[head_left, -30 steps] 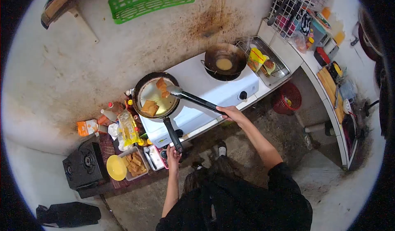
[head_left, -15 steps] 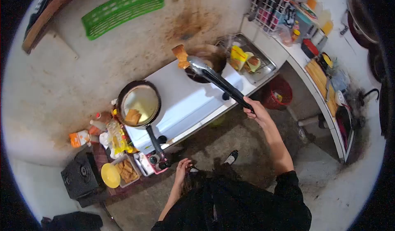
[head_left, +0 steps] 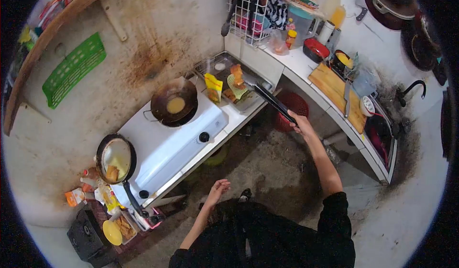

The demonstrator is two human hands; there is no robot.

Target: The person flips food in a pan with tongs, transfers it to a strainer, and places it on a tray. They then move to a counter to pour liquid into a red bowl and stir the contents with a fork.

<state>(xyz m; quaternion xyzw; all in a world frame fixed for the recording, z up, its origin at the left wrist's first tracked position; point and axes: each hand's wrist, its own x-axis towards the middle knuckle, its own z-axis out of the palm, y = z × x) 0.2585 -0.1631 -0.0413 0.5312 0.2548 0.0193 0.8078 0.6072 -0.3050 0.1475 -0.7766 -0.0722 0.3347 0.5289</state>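
My right hand (head_left: pixel 301 123) is closed round the black handles of metal-tipped tongs (head_left: pixel 274 103). At their tips a browned fried piece (head_left: pixel 236 71) hangs over the metal tray (head_left: pixel 264 94) at the counter's far end. Below it lie a pale green perforated item (head_left: pixel 234 84) and another browned piece (head_left: pixel 231 95), with a yellow packet (head_left: pixel 213 86) beside them. My left hand (head_left: pixel 218 192) holds nothing, its fingers loosely bent and apart, in front of the stove.
On the white stove (head_left: pixel 167 148) sit a dark wok (head_left: pixel 161 98) with oil and a frying pan (head_left: pixel 121 149) holding oil and a fried piece (head_left: pixel 112 173). A container of fried pieces (head_left: pixel 125 228) is at lower left. A knife (head_left: pixel 347 98) rests on the cutting board (head_left: pixel 330 84).
My right hand has carried the tongs and the fried piece from above the wok across to the tray. The view has turned to the right.
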